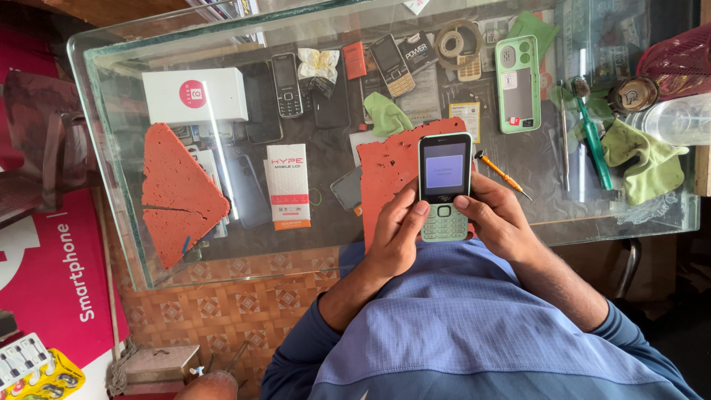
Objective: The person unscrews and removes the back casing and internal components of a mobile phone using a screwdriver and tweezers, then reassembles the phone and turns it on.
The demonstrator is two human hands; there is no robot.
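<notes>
Gripping keypad phone in both hands, left, right

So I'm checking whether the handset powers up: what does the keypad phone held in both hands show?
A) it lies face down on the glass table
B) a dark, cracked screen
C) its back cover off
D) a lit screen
D: the keypad phone is held upright between the left hand and right hand, its screen glowing pale blue, thumbs at the keypad.

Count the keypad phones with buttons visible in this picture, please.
3: a green keypad phone held in both hands, a black one beside the white box, another farther back. Others may be hidden.
</notes>
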